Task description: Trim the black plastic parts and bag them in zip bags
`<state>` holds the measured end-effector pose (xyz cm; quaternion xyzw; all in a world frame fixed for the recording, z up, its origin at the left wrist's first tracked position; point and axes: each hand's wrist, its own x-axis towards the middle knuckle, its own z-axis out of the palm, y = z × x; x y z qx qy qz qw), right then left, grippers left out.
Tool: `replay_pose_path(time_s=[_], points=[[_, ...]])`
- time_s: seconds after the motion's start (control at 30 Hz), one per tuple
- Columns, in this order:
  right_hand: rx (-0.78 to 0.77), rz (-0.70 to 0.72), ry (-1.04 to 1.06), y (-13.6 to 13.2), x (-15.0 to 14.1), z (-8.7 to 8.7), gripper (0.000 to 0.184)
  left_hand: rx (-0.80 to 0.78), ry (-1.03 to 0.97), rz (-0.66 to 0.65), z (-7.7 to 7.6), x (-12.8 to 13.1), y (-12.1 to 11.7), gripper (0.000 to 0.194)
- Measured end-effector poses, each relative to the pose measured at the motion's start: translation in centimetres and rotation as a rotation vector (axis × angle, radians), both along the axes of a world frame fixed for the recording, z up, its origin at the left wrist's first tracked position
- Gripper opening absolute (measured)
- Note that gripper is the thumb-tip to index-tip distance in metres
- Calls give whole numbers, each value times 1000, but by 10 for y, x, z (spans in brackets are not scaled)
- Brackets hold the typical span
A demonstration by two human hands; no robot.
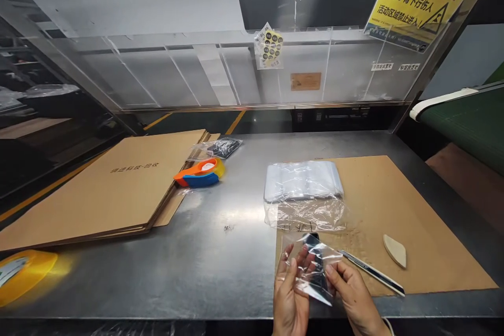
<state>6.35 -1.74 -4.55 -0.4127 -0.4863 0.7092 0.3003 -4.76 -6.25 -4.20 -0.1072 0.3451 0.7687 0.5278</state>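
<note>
A small clear plastic bag (329, 258) is between my two hands above the front edge of the table. My left hand (288, 291) holds it from the left, its fingers curled behind the film. At the bag's right edge, my right hand (352, 294) pinches the film between thumb and fingers. A dark, narrow flat piece (315, 260) shows through the film; I cannot tell what it is. Just right of the bag lies a slim knife-like tool (372, 272), partly behind my right hand. Beyond the hands sits a stack of clear-wrapped whitish sheets (303, 181).
A cardboard sheet (366, 205) covers the right of the metal table (220, 273), with a beige curved wedge (395, 251) on it. Flat cartons (118, 184), an orange-blue tape dispenser (200, 173), a bagged black item (224, 147) and a yellow tape roll (27, 275) lie left.
</note>
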Motion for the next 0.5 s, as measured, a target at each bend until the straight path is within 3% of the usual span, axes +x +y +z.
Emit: replay_pose_path(time_s=[0.1,0.17,0.27,0.3,0.37,0.43,0.5], points=[[93,-15,-44,5,4,1,40,-42,11,-21,-3,-7,-1,34],[187,-46,-91,8,9,4,37,-150,135,43,-7,-13,-5,32],[365,-37,-190,10,19,12,30,-326,617,308,-14,-15,-16,27],[435,8,-226,9,21,16,28,-326,798,327,-15,-13,-21,22],[577,162,-289,5,24,23,22,-209,1010,98,-16,-4,-30,26],[703,321,-335,0,23,27,17,-71,973,-256,-18,7,-36,38],[767,436,-364,-5,21,29,12,-36,867,-459,-21,15,-38,42]])
